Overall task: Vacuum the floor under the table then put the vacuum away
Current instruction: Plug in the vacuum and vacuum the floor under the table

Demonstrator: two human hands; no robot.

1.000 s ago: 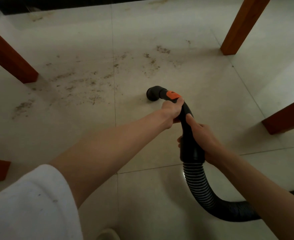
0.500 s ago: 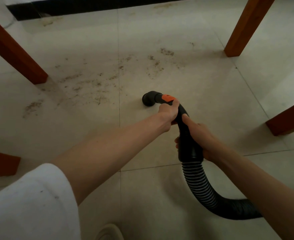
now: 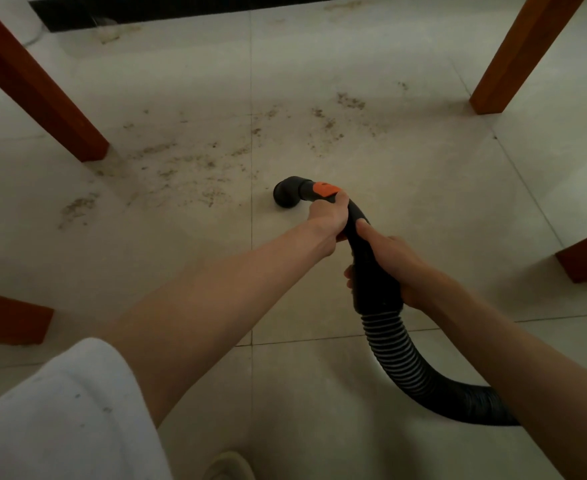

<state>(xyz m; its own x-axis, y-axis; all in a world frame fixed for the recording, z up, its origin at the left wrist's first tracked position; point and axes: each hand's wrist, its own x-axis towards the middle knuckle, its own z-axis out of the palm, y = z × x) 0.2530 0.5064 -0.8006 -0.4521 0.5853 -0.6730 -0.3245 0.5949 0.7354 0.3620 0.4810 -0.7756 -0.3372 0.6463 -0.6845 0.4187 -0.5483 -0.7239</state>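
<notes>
Black ribbed hose (image 3: pixel 402 362) curls in from the near right and runs up into the rigid vacuum handle (image 3: pixel 371 271), which both hands hold. The right hand (image 3: pixel 396 268) grips the lower handle just above the ribbing, fingers curled round it and thumb laid along the top. The left hand (image 3: pixel 330 216), farther out, wraps the curved neck just behind the orange button (image 3: pixel 323 190), fingers closed round the tube. Beyond its knuckles the open nozzle (image 3: pixel 286 195) points down at the pale tile floor (image 3: pixel 406 188), close to it or touching; I cannot tell which. Brown crumbs and dust (image 3: pixel 188 168) are scattered left of and beyond the nozzle, between the far wooden table legs (image 3: pixel 77 126), so the vacuuming looks barely begun, and putting the vacuum away is not yet due.
</notes>
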